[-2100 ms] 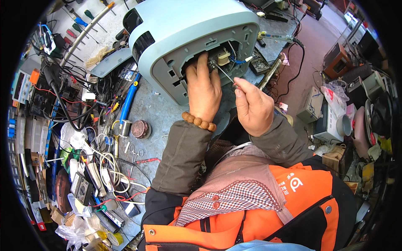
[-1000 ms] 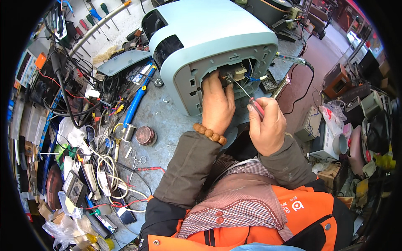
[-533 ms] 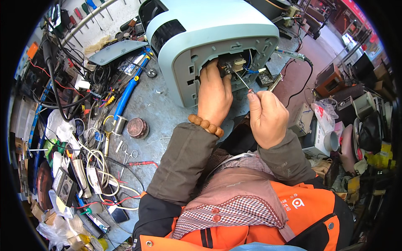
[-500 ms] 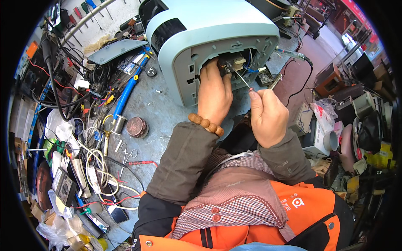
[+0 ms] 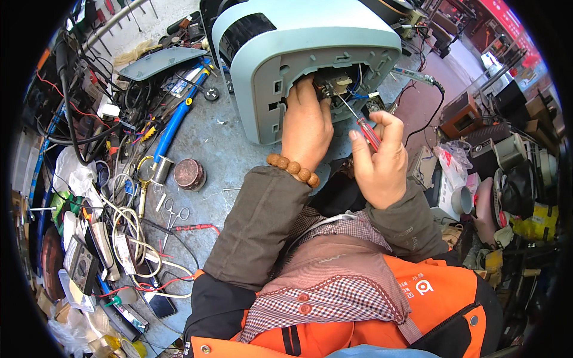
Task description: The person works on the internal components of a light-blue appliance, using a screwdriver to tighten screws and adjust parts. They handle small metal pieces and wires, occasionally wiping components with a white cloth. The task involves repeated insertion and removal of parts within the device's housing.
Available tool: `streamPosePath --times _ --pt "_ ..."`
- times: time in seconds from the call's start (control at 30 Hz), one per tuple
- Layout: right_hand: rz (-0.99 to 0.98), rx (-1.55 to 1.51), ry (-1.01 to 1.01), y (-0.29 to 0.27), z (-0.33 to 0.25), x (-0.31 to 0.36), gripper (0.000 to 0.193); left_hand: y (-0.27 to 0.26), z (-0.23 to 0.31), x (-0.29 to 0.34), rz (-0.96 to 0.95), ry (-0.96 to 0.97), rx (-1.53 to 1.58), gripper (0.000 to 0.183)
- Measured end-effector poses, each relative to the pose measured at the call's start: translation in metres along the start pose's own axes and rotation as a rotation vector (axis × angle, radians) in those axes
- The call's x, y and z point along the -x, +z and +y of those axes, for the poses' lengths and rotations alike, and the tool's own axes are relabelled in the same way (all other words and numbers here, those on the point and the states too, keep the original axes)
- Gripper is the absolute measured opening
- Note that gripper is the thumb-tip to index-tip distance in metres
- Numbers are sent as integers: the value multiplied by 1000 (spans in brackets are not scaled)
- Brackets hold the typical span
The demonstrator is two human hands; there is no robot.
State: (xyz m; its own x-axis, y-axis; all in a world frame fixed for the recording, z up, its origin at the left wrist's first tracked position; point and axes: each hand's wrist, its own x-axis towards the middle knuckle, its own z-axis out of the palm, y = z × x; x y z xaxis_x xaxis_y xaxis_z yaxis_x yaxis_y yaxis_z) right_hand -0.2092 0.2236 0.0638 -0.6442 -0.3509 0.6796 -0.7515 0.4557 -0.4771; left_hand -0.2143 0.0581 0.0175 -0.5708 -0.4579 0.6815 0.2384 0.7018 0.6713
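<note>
A pale green appliance housing (image 5: 310,33) lies tipped on the bench, its open underside toward me. My left hand (image 5: 307,128) reaches into that opening beside a dark part with a whitish plastic piece (image 5: 341,82) and blue wires (image 5: 359,94). Its fingers are bent around something, their tips hidden inside. My right hand (image 5: 384,161) is closed on a screwdriver (image 5: 369,134) with a clear red handle, held between thumb and fingers. The thin shaft slants up and left to the mechanism; its tip is hard to make out there.
On the bench to the left lie a round dark red tin (image 5: 190,175), small scissor-like forceps (image 5: 174,215), a blue tube-shaped tool (image 5: 174,131), a multimeter (image 5: 80,262) and tangled cables (image 5: 140,238). A detached pale green panel (image 5: 161,63) rests behind. A soldering iron (image 5: 415,74) is at the right.
My right fingers have loosened and shifted back along the screwdriver, so its red handle now shows. My left hand stays in the opening. The whole view has shifted slightly.
</note>
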Motion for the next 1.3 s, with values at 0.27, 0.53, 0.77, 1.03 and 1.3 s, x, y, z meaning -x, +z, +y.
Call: streamPosePath --times 0.27,0.53,0.77,1.03,1.3 --pt "1 45 -29 3 1 3 23 0 -2 0 -4 0 5 52" --pt "-67 199 -70 -2 10 2 22 1 1 1 -21 -79 80 54" --pt "44 71 -138 6 2 4 21 -1 4 0 -27 -69 63 55" --pt "9 19 -7 5 -5 3 20 1 -1 0 1 -2 -7 51" --pt "-115 3 106 2 4 1 17 0 0 -2 -30 -61 38 53"
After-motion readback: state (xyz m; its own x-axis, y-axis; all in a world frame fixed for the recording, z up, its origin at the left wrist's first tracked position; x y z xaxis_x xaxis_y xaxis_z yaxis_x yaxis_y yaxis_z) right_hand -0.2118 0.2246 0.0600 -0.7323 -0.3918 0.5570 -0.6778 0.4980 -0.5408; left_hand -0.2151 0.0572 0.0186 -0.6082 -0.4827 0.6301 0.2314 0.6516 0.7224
